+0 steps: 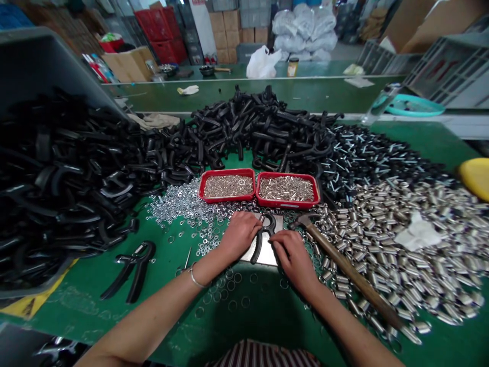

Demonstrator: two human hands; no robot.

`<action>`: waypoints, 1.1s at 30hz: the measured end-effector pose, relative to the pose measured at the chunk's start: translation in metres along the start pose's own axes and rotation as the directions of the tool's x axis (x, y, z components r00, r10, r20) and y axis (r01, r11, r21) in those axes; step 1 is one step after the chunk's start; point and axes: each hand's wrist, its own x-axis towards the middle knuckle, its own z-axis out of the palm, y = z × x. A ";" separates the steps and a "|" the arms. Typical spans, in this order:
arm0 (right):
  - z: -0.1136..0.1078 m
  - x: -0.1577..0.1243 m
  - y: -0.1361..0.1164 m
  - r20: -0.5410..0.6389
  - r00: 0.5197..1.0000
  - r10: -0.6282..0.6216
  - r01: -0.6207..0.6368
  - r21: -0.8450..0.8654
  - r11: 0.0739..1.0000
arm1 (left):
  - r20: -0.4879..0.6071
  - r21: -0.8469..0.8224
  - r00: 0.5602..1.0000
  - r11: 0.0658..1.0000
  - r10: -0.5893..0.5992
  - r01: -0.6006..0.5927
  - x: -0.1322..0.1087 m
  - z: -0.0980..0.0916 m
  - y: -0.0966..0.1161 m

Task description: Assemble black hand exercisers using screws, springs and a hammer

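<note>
Over a small metal plate (pixel 244 254) in front of me, both hands work on a black hand grip strengthener (pixel 259 247) with a curved top. My left hand (pixel 239 233) is closed, its thumb and fingertips pinching the upper left part. From the other side, my right hand (pixel 295 255) has bent fingers on the right handle, which it mostly hides. Just right of that hand lies a hammer (pixel 353 278) with a wooden handle. Another hand grip strengthener (pixel 133 270), with a spring between its handles, rests on the green table at the left.
Two red trays (pixel 255 191) of small metal parts stand beyond the plate. Black handles (pixel 244 125) are heaped behind and in a grey bin (pixel 49 41) at left. Springs (pixel 382 219), black parts with bolts (pixel 367 153) and nuts (pixel 179 201) cover the sides. Loose rings (pixel 225 290) lie nearby.
</note>
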 end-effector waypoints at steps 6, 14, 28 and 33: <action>0.000 0.000 -0.005 0.003 1.000 0.014 -0.014 -0.001 1.000 | -0.038 0.190 0.979 0.963 0.200 -0.189 -0.004 0.011 -0.002; 0.001 -0.001 -0.005 0.013 1.000 0.023 -0.023 -0.018 1.000 | 0.084 0.326 0.947 0.889 0.311 -0.321 -0.003 0.006 0.002; -0.070 -0.011 0.013 -0.058 0.995 0.084 -0.091 -0.150 0.985 | 0.048 0.307 0.962 0.913 0.267 -0.269 -0.007 0.002 0.005; -0.063 0.020 -0.031 -0.057 0.998 -0.020 0.011 -0.156 0.988 | -0.124 0.132 0.979 0.981 0.162 -0.145 -0.030 0.013 0.023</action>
